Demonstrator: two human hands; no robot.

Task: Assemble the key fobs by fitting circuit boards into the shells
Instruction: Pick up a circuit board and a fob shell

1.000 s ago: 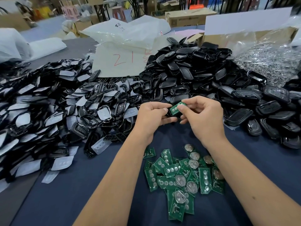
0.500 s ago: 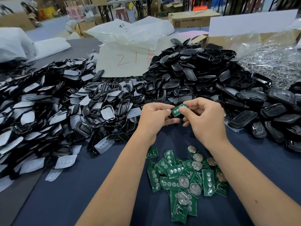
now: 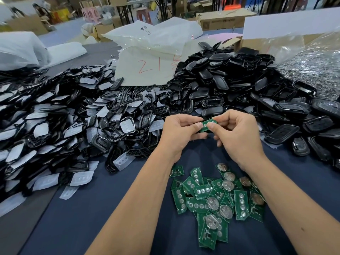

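Both hands meet at twelve o'clock above the circuit-board pile [image 3: 217,199]; left hand [image 3: 181,133] steadies a shell, mostly hidden; right hand [image 3: 237,133] fingers pinch a green circuit board [image 3: 207,125], seemingly to seat it.

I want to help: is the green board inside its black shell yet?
Cannot tell: both hands pinch the green board, fingers hiding the shell beneath.

A factory assembly floor: the desk [image 3: 114,208] is heaped with black key fob shells [image 3: 230,80] and loose green circuit boards [image 3: 211,197], with cardboard boxes [image 3: 222,19], plastic bags [image 3: 156,35] and folding tables [image 3: 147,4] crowding the far end.
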